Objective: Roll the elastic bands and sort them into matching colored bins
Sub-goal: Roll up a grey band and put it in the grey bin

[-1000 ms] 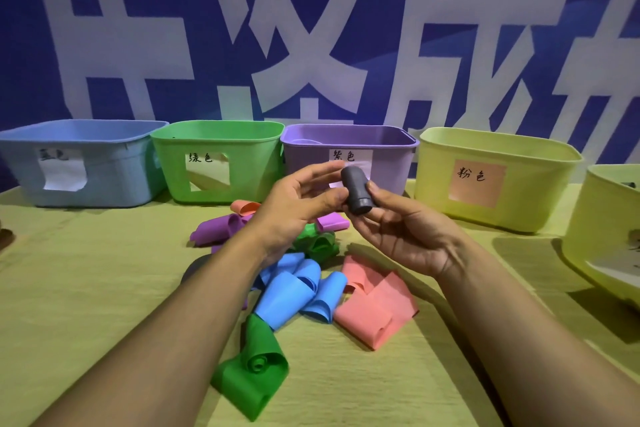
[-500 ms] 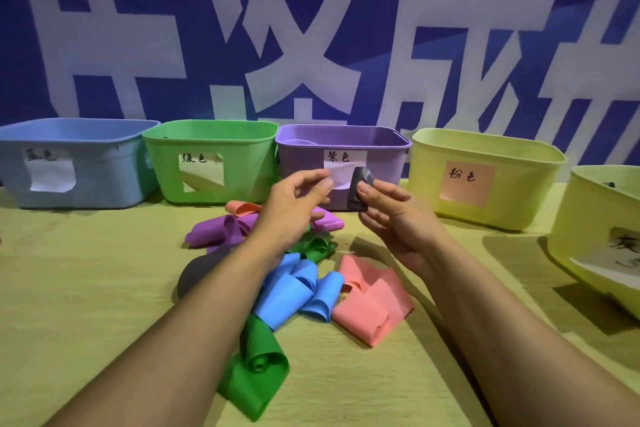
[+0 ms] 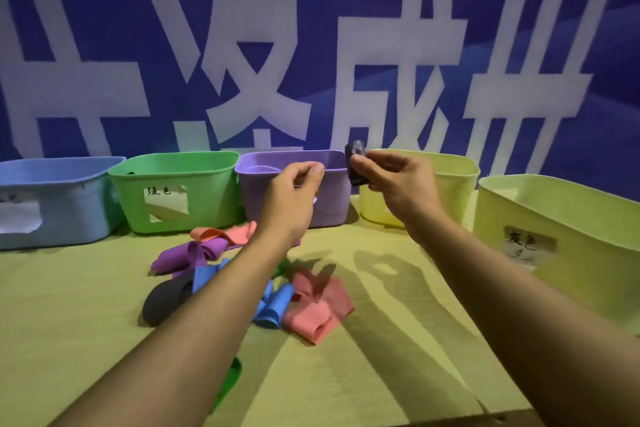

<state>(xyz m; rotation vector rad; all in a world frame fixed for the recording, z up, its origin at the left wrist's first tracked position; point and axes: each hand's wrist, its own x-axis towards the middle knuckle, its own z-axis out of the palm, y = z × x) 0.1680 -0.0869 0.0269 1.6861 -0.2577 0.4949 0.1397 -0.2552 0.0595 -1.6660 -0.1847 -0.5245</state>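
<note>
My right hand (image 3: 398,184) pinches a rolled dark grey band (image 3: 356,163) and holds it up in front of the gap between the purple bin (image 3: 332,204) and a yellow bin (image 3: 453,191). My left hand (image 3: 294,194) hovers just left of it with fingers loosely curled and nothing in them. Loose bands lie on the table below: a purple band (image 3: 187,255), pink bands (image 3: 318,308), blue bands (image 3: 277,302), a dark grey band (image 3: 162,298) and a green band (image 3: 228,381), partly hidden by my left forearm.
A blue bin (image 3: 59,204) and a green bin (image 3: 176,191) stand at the back left. A second yellow bin (image 3: 568,239) with a grey label sits at the right. A blue banner wall rises behind the bins.
My right hand has lifted the rolled grey band up and to the right. My left hand has let go of it and stays nearby. The camera has tilted up.
</note>
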